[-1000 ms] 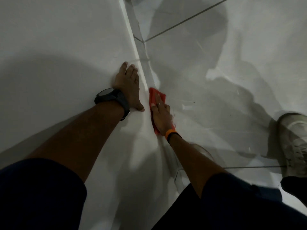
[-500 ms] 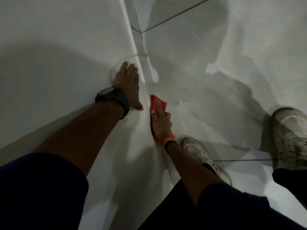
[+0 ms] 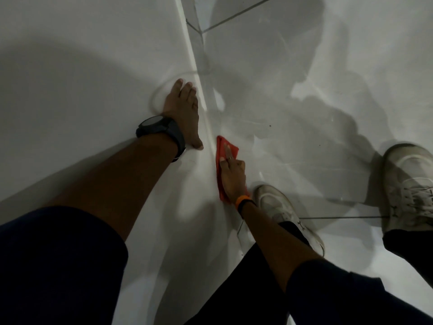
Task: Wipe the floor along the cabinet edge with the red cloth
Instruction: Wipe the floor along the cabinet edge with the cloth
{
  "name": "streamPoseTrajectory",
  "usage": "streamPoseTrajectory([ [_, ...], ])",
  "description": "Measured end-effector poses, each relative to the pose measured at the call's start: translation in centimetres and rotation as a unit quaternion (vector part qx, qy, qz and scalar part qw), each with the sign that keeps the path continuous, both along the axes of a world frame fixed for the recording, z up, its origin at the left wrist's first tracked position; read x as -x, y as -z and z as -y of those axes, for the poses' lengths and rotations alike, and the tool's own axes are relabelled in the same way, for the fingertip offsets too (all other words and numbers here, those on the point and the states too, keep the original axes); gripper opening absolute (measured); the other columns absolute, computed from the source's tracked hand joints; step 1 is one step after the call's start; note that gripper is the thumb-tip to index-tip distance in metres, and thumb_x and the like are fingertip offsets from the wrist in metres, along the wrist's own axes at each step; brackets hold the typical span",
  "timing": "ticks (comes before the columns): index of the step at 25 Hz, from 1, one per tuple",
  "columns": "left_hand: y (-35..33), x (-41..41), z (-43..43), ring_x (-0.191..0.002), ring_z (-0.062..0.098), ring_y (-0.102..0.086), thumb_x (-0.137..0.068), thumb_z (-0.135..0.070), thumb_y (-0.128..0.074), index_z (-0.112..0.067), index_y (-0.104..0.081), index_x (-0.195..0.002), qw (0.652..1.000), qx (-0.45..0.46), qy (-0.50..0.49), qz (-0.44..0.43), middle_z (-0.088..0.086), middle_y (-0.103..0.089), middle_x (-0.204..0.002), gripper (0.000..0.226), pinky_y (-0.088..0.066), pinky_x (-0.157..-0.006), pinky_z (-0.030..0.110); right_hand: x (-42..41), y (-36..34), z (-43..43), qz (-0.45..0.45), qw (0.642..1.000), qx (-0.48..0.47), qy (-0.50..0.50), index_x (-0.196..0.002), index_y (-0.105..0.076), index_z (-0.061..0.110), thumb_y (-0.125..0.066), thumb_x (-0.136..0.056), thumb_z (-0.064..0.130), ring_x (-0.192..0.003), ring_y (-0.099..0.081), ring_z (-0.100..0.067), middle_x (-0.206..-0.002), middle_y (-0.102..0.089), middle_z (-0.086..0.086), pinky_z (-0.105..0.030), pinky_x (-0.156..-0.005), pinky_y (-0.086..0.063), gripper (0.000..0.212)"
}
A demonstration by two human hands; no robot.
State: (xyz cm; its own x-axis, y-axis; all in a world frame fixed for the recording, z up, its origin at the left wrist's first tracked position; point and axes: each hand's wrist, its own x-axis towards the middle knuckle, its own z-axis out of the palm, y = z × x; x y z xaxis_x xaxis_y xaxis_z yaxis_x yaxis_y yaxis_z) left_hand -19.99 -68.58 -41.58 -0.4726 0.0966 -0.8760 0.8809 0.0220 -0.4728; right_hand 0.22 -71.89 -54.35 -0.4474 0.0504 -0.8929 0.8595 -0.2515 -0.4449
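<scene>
The red cloth (image 3: 225,150) lies on the glossy white floor (image 3: 293,95), pressed right against the bottom edge of the white cabinet (image 3: 93,66). My right hand (image 3: 232,175) lies flat on the cloth with two fingers stretched forward, holding it down; an orange band sits on that wrist. My left hand (image 3: 184,111) rests flat against the cabinet face beside the edge, fingers together and holding nothing, with a dark watch on its wrist. Most of the cloth is hidden under my right hand.
My two white shoes stand on the floor: one (image 3: 288,214) just behind my right wrist, the other (image 3: 408,186) at the far right. Dark grout lines (image 3: 236,17) cross the tiles. My dark sleeves and trouser legs fill the bottom of the view.
My right hand has dragged the red cloth back toward me along the cabinet edge. The shoe behind my wrist has come into view. My left hand stays on the cabinet.
</scene>
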Motion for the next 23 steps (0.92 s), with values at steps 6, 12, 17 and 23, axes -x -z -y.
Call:
streamPoseTrajectory([
  [6,0.3,-1.5,0.5,-0.159,0.034,0.007,-0.077,-0.092,-0.044,-0.001,0.001,-0.162,1.0,-0.004,-0.006,0.003,0.02,0.005,-0.169,0.132,0.008,-0.129,0.049,3.6,1.2,-0.5,-0.028,0.999,-0.007,0.017,-0.161,-0.013,0.043,-0.029,-0.108,0.053,-0.145,-0.035,-0.046,-0.159,-0.032,-0.018,-0.067,-0.125,-0.017,0.056],
  [12,-0.4,-3.1,1.1,-0.159,0.034,0.008,-0.078,-0.09,-0.044,0.0,0.002,-0.162,1.0,0.0,-0.016,0.01,0.02,0.007,-0.169,0.131,0.008,-0.129,0.049,-3.4,0.3,1.7,0.007,1.0,0.012,-0.016,-0.158,-0.006,0.051,-0.028,-0.107,0.059,-0.144,-0.037,-0.047,-0.161,-0.028,-0.017,-0.067,-0.125,-0.02,0.057],
  [17,0.0,-4.4,1.4,-0.159,0.035,0.007,-0.078,-0.09,-0.046,0.0,0.002,-0.162,1.0,0.011,-0.014,0.017,0.021,0.006,-0.169,0.131,0.008,-0.129,0.049,-0.9,0.9,1.0,-0.029,0.999,-0.004,-0.011,-0.16,-0.006,0.046,-0.028,-0.107,0.059,-0.146,-0.034,-0.046,-0.161,-0.027,-0.019,-0.069,-0.124,-0.018,0.059],
  [23,-0.3,-5.8,1.9,-0.158,0.036,0.007,-0.08,-0.088,-0.047,0.0,0.001,-0.161,0.999,0.005,-0.023,0.034,0.022,0.007,-0.169,0.129,0.007,-0.129,0.05,-3.0,0.2,1.2,-0.037,0.997,-0.056,-0.04,-0.161,-0.025,0.031,-0.033,-0.11,0.047,-0.126,-0.054,-0.042,-0.145,-0.046,-0.021,-0.051,-0.118,-0.039,0.054],
])
